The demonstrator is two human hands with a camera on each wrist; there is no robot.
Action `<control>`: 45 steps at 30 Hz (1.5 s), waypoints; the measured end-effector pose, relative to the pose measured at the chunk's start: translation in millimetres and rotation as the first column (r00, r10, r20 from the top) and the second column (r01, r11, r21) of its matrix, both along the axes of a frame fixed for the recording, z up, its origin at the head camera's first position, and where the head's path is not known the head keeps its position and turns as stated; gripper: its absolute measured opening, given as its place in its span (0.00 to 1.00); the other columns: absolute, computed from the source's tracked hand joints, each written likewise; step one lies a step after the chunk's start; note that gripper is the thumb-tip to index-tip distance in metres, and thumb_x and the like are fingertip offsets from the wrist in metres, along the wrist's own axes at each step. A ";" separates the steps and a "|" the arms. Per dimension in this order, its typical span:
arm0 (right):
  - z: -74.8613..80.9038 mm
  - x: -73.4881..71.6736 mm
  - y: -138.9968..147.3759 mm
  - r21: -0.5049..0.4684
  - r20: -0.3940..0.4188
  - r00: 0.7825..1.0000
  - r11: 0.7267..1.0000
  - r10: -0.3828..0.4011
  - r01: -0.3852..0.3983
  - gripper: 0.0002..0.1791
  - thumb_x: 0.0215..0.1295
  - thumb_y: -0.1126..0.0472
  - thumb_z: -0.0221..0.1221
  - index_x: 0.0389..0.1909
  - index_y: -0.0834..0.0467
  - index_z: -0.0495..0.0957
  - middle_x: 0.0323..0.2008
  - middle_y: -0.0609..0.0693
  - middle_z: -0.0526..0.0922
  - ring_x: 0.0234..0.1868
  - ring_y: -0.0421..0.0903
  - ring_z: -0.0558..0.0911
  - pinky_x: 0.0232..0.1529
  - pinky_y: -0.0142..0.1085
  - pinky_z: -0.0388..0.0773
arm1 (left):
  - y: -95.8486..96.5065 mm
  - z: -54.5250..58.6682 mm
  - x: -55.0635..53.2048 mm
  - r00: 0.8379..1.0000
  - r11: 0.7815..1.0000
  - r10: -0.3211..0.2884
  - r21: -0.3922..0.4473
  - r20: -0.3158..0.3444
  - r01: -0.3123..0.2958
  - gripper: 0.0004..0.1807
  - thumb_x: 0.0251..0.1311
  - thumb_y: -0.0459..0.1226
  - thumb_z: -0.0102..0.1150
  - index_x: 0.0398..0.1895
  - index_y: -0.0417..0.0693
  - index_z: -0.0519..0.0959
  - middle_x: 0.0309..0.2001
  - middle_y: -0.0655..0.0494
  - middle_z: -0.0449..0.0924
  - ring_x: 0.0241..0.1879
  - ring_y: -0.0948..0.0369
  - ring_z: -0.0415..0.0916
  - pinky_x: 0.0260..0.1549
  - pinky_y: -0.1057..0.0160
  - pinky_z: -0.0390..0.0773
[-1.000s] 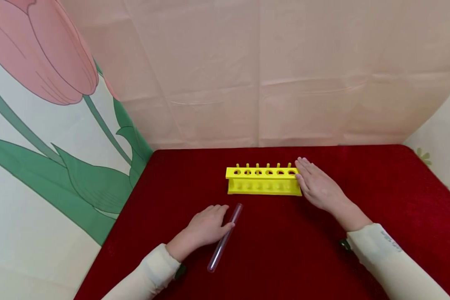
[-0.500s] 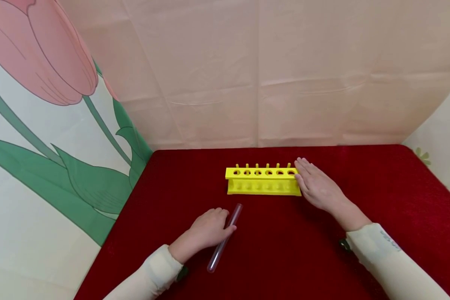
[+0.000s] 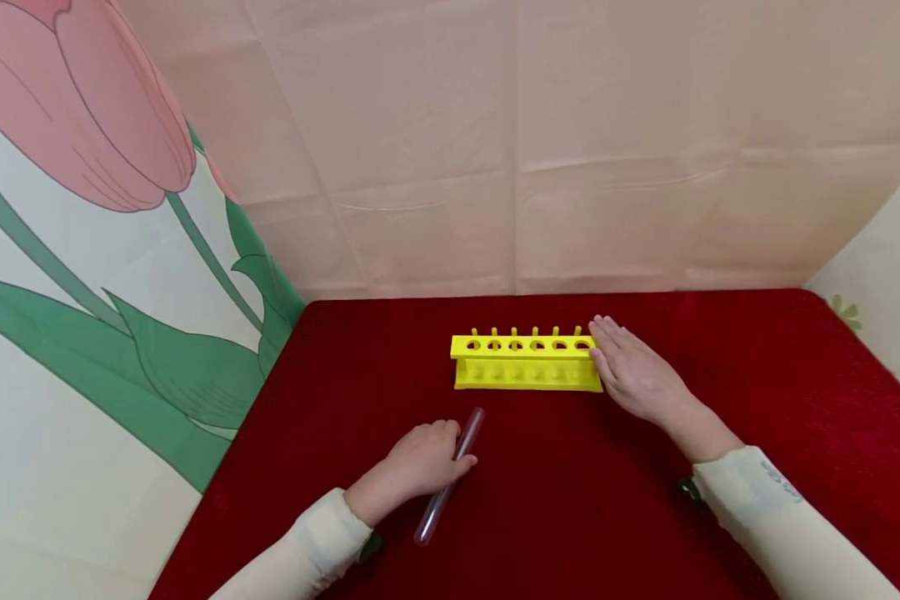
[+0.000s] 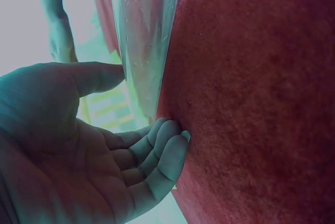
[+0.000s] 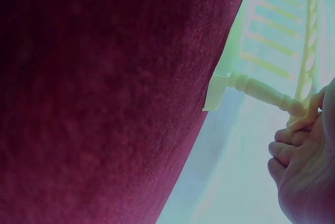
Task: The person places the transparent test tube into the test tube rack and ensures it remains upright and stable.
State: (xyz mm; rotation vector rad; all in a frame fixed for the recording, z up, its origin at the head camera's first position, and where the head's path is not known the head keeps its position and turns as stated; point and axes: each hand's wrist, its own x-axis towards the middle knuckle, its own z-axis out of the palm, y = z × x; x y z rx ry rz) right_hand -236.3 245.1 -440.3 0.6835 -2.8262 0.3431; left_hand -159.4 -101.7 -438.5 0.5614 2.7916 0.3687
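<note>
A clear test tube (image 3: 438,504) lies slanted on the red cloth in front of a yellow test tube rack (image 3: 525,377). My left hand (image 3: 423,458) reaches over the tube from the left, its thumb across to the right side. In the left wrist view the tube (image 4: 146,20) runs between the thumb and the curled fingers (image 4: 165,169), which brush the cloth. At the rack's right end my right hand (image 3: 637,375) holds the top plate, thumb in front and fingers behind. In the right wrist view the fingers (image 5: 285,150) sit under that plate's corner.
The rack has a row of round holes and upright pegs behind, with no tubes in it. Red cloth (image 3: 570,500) covers the table up to a pinkish curtain (image 3: 435,150). A tulip-printed cloth (image 3: 105,250) hangs at the left.
My left hand has shifted slightly right and toward me, its thumb further across the test tube and fingers closing in. The tube, rack and right hand stay in place.
</note>
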 end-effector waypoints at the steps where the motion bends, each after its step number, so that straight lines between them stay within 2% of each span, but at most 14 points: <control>1: -0.1 0.1 0.1 -0.001 -0.004 1.000 1.000 0.001 -0.001 0.30 0.78 0.59 0.47 0.73 0.74 0.58 0.73 0.71 0.61 0.75 0.66 0.59 0.73 0.58 0.57 | 0.6 -0.1 0.0 1.000 1.000 0.002 0.005 0.003 -0.002 0.19 0.67 0.52 0.61 0.39 0.46 0.74 0.28 0.58 0.70 0.23 0.63 0.68 0.24 0.66 0.71; 8: 0.4 0.7 -0.4 -0.008 -0.020 1.000 1.000 0.006 -0.006 0.30 0.78 0.60 0.48 0.72 0.75 0.59 0.72 0.71 0.62 0.75 0.67 0.60 0.73 0.58 0.58 | 5.5 -2.0 0.1 1.000 1.000 0.010 0.012 0.006 -0.010 0.20 0.65 0.51 0.63 0.41 0.44 0.73 0.29 0.57 0.70 0.24 0.62 0.69 0.24 0.66 0.72; 15: 1.8 0.2 -0.6 0.004 0.023 1.000 1.000 -0.003 0.003 0.30 0.79 0.59 0.47 0.73 0.74 0.57 0.73 0.71 0.60 0.76 0.66 0.57 0.73 0.59 0.56 | 7.4 -7.0 0.8 1.000 1.000 0.004 0.006 -0.002 -0.004 0.19 0.64 0.47 0.65 0.42 0.43 0.71 0.30 0.56 0.69 0.23 0.62 0.69 0.23 0.67 0.73; 26: 0.1 -1.6 -0.2 0.001 0.014 1.000 1.000 -0.002 0.002 0.30 0.79 0.59 0.47 0.73 0.75 0.57 0.73 0.71 0.60 0.76 0.67 0.58 0.73 0.59 0.57 | 7.1 -7.8 -1.7 0.998 0.998 0.030 0.056 0.054 -0.033 0.15 0.65 0.41 0.63 0.42 0.42 0.70 0.29 0.55 0.69 0.21 0.62 0.70 0.19 0.67 0.74; 35: 0.5 -1.7 -0.5 0.011 0.026 1.000 1.000 -0.008 0.008 0.30 0.79 0.59 0.46 0.73 0.74 0.57 0.74 0.71 0.60 0.76 0.66 0.57 0.73 0.59 0.56 | 4.1 -7.8 -5.9 0.996 0.995 0.029 0.090 0.088 -0.037 0.13 0.62 0.40 0.62 0.40 0.45 0.70 0.28 0.56 0.70 0.21 0.62 0.71 0.20 0.66 0.75; 40: 0.3 -1.6 -0.5 0.006 0.031 0.999 1.000 -0.008 0.008 0.31 0.79 0.59 0.46 0.73 0.74 0.57 0.74 0.71 0.59 0.76 0.66 0.57 0.73 0.59 0.56 | 1.7 -5.4 -10.0 0.994 0.990 0.040 0.128 0.102 -0.053 0.13 0.60 0.40 0.62 0.41 0.45 0.70 0.25 0.56 0.73 0.19 0.62 0.73 0.18 0.66 0.75; 45: -0.8 -1.7 0.1 0.004 0.027 1.000 1.000 -0.008 0.008 0.31 0.79 0.59 0.46 0.73 0.74 0.57 0.74 0.71 0.59 0.76 0.66 0.57 0.73 0.59 0.56 | -0.3 2.5 -12.4 0.990 0.982 0.041 0.176 0.133 -0.065 0.14 0.62 0.40 0.61 0.46 0.45 0.72 0.24 0.56 0.74 0.19 0.63 0.73 0.18 0.66 0.76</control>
